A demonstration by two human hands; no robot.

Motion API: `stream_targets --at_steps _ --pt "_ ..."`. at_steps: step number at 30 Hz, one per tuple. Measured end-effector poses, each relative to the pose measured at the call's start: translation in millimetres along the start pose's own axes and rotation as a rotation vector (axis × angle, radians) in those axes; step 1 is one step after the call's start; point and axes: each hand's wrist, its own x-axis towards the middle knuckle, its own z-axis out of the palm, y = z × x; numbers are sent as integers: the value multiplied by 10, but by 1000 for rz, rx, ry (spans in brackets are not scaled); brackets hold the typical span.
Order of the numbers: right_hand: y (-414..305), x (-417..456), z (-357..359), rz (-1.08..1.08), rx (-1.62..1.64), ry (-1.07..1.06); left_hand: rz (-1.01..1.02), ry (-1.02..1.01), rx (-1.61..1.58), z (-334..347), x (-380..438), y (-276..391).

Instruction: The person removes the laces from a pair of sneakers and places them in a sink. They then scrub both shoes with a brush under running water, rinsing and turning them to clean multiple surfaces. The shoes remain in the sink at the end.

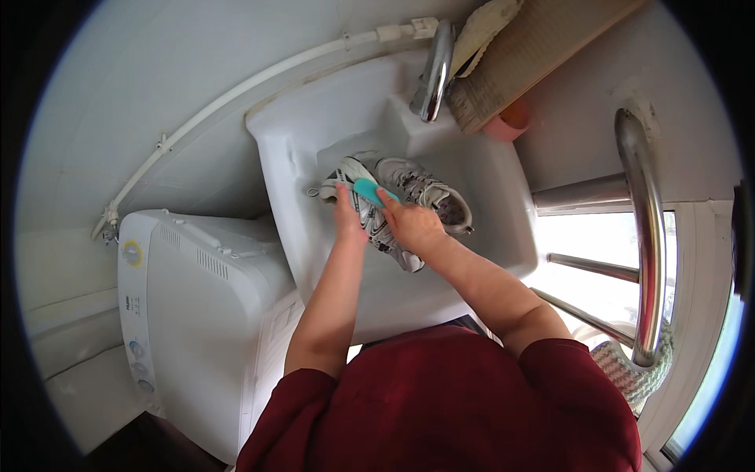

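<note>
My left hand [348,213] grips the heel end of a white and grey sneaker [382,235], which lies tilted on its side in a white ceramic sink [354,312]. A turquoise scrubbing brush [367,190] is in my right hand [413,223], held against the sneaker's upper side. The brush's bristles are hidden beneath its back. Just to the right, a second sneaker [422,184] stands in the basin, its opening facing up and its toe toward the back wall. Part of the first shoe is covered by my hands.
A chrome faucet [435,76] rises at the sink's back. Beside it lean a cardboard piece [519,65] and a pink container [508,123]. A white Haier washing machine [194,307] stands left; a metal rail [643,248] runs along the right. A white pipe [236,88] follows the wall.
</note>
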Motion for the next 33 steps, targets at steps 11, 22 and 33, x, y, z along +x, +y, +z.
stream_targets --at_steps 11,22,33 --pt "608 -823 -506 720 1059 -187 66 -52 -198 538 -566 288" --pt "193 -630 -1218 355 898 -96 -68 -178 -234 563 -1017 -48" --pt "41 -793 -1755 5 631 14 1 -171 776 -167 -993 4"
